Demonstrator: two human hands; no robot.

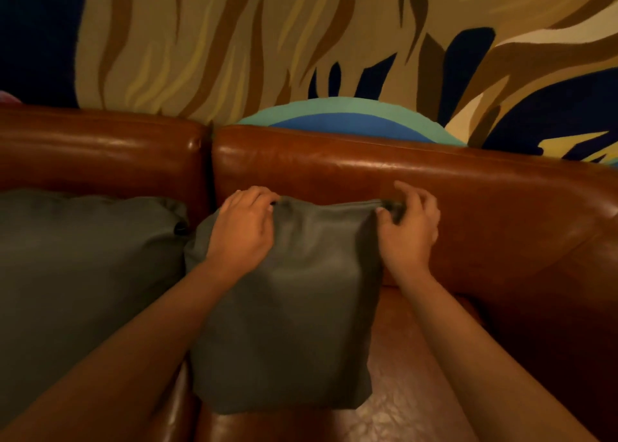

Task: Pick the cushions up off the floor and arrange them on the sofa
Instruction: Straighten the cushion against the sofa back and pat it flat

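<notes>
A dark grey-green cushion (294,308) stands upright on the seat of the brown leather sofa (368,167), leaning towards the backrest. My left hand (242,231) grips its top left corner. My right hand (409,231) pinches its top right corner. A second, larger cushion (77,274) of the same colour rests on the seat to the left, touching the first one's left edge.
Behind the backrest hangs a wall covering (301,40) in tan, brown, navy and blue shapes. The sofa's right arm (568,257) curves round at the right. Bare leather seat (411,391) shows to the right of the held cushion.
</notes>
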